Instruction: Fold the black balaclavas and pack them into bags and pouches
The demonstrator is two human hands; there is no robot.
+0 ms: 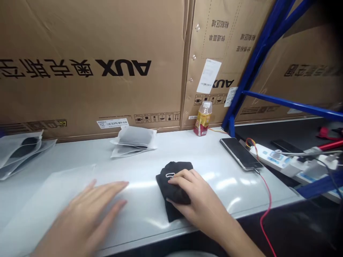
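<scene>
A folded black cloth item (173, 192) with a small white mark lies on the table, in front of me. My right hand (191, 192) rests over its right side, with fingers and thumb curled around a bunched part of it. Whether it is a garment I cannot make out. Off to the left, my left hand (88, 214) is smeared by motion, its fingers stretched out with the thumb apart and nothing in them. Beside and partly under that hand lies a flat translucent plastic bag (53, 192).
Translucent packets (135, 139) are stacked at the back; others with dark contents (23, 150) lie far left. A drink bottle (203, 119), a phone (241, 153) with a red cable, and a power strip (276, 157) are right. Cartons (91, 96) and a blue frame (249, 71) stand behind.
</scene>
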